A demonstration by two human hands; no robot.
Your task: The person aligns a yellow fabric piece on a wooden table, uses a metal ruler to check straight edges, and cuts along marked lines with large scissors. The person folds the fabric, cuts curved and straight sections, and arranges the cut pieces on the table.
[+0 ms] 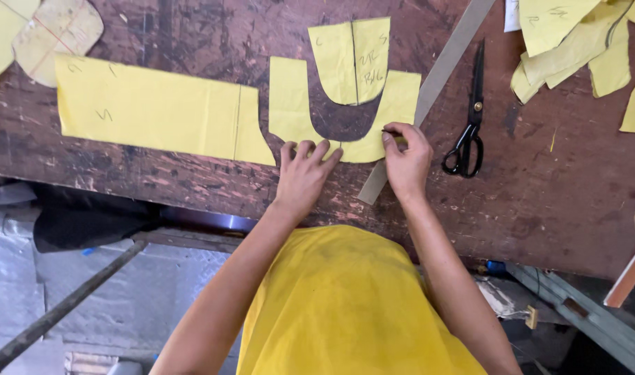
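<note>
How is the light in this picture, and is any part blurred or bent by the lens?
Head view: soft, even light on the dark wooden table, with only faint shadows beside the left hand and right hand; no strong glare on the yellow U-shaped pattern piece; the scissors look sharp; the table edge bows slightly, a wide-lens effect.

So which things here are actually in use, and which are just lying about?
In use:
- left hand, flat on the U-shaped pattern
- right hand, pinching a pencil at the pattern's edge
- ruler, beside the right hand

Lying about:
- scissors
- long strip
- tongue piece
- pile of pieces
</note>
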